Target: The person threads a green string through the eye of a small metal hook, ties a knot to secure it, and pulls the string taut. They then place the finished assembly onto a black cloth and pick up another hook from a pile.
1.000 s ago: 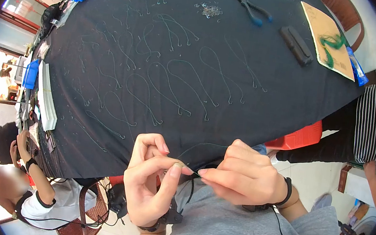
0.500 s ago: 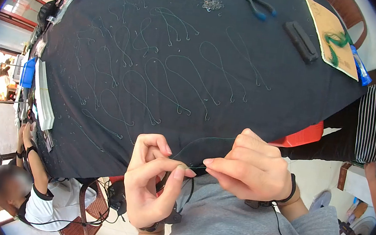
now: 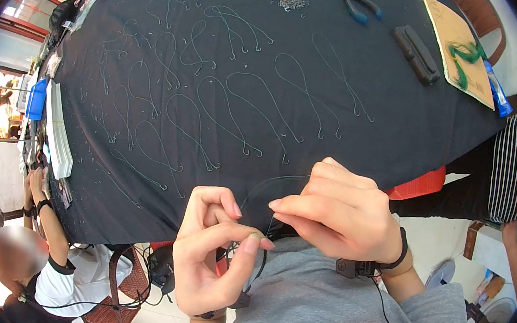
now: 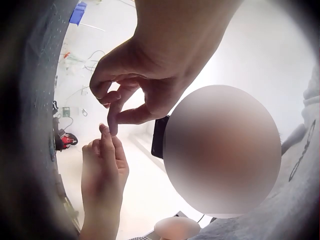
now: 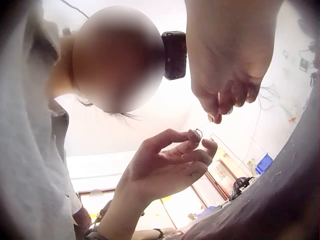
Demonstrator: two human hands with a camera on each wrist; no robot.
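Observation:
My left hand pinches a small fish hook between thumb and forefinger, the other fingers bent; the hook's curve shows in the right wrist view. My right hand, to the right and slightly higher, pinches thin green fishing line between thumb and fingertips. A short stretch of line runs between the two hands, and a looser length arcs above them. Both hands hover over the near edge of the black tablecloth. Several hooks tied to line lie spread in loops beyond them.
A pile of loose hooks, pliers and a dark oblong case lie at the far side. Green line rests on cardboard at right. White stacked strips lie left. Another person sits at left; one in stripes is right.
My right hand has moved slightly up and left, and the line between the hands now stands steeper. The left hand has dropped slightly, still pinching. The seated person's arms have shifted.

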